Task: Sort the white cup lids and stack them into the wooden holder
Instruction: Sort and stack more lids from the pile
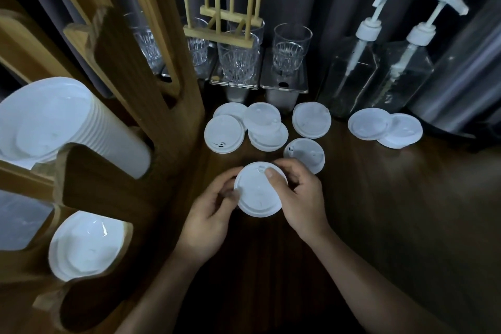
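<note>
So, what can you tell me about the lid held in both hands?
A round white lid, thin plastic by its look, with a raised rim and a small opening near its far edge. It faces the camera, held over the wooden table. The left hand pinches its left edge; the right hand grips the right, thumb on top.

Loose lids [223, 134] on the desk [406, 211]: eight. Held lid [257, 192]: one, between two hands, left [211, 214] and right [301, 198]. Lid stacks [48, 119] in the wooden holder [108, 192]: two. Glasses [291, 46] along the far edge: five, some partly hidden. Pump bottles [349, 73]: two. Metal tubs [283, 89]: two. Peg rack [222, 35]: one, six pegs.
</note>
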The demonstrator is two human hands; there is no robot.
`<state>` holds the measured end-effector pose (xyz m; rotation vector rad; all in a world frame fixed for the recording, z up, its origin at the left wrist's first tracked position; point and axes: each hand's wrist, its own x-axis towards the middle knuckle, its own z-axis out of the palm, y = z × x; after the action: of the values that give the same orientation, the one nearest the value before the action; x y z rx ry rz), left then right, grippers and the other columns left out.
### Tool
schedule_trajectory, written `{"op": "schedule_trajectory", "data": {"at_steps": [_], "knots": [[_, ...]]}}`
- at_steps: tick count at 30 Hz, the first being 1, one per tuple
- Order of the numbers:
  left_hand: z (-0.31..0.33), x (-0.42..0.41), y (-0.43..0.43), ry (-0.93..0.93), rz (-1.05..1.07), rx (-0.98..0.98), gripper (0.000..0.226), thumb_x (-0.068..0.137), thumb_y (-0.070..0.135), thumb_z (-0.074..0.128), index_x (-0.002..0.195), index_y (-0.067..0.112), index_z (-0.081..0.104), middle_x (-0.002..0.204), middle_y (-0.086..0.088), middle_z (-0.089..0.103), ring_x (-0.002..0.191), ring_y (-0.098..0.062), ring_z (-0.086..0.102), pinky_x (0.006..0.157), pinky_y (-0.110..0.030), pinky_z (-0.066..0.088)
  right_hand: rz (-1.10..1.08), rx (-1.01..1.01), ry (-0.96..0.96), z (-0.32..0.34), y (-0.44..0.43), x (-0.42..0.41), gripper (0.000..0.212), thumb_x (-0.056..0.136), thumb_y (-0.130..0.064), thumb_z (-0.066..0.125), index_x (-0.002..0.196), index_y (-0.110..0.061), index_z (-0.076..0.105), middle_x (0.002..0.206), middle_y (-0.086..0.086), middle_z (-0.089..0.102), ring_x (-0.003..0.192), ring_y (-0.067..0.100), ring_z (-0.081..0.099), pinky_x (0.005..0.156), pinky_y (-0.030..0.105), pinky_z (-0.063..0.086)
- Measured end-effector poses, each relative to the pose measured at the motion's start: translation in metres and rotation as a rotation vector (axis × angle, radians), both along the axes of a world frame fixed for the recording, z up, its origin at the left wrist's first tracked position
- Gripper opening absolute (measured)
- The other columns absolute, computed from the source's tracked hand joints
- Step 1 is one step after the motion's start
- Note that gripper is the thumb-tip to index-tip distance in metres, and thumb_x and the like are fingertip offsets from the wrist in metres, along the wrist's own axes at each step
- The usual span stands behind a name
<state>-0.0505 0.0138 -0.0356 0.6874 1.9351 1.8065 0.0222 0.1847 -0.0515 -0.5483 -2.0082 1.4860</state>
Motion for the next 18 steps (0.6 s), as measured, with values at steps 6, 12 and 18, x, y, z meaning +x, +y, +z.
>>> {"op": "schedule_trajectory", "data": {"at_steps": [6, 12, 18], "knots": [[0.0015, -0.0031, -0.0005, 0.023, 0.038, 0.001, 0.027, 0.100, 0.028, 0.057, 0.126, 0.026, 0.068, 0.116, 0.018, 0.077, 0.112, -0.001, 0.071, 0.089, -0.014, 0.055, 0.050, -0.032, 0.007, -0.0010, 0.0028, 0.0023, 0.010, 0.096, -0.020, 0.074, 0.107, -0.018, 0.074, 0.100, -0.008, 0.077, 0.100, 0.015, 0.073, 0.085, 0.033, 0.060], [0.0005, -0.0035, -0.0028, 0.023, -0.046, -0.044, 0.038, 0.101, 0.006, 0.061, 0.132, 0.028, 0.064, 0.123, 0.020, 0.073, 0.117, -0.002, 0.069, 0.095, -0.019, 0.056, 0.013, -0.068, -0.008, -0.0019, 0.0034, 0.0022, 0.016, 0.095, -0.022, 0.076, 0.110, -0.019, 0.075, 0.103, -0.009, 0.078, 0.102, 0.011, 0.073, 0.086, 0.034, 0.061], [-0.0012, -0.0031, -0.0035, 0.084, -0.088, -0.100, 0.053, 0.092, -0.001, 0.074, 0.138, 0.022, 0.062, 0.124, 0.020, 0.073, 0.113, -0.002, 0.069, 0.093, -0.016, 0.054, 0.008, -0.098, -0.046, 0.0001, 0.0050, 0.0032, 0.014, 0.092, -0.022, 0.078, 0.106, -0.020, 0.076, 0.099, -0.008, 0.078, 0.099, 0.012, 0.073, 0.080, 0.030, 0.061]]}}
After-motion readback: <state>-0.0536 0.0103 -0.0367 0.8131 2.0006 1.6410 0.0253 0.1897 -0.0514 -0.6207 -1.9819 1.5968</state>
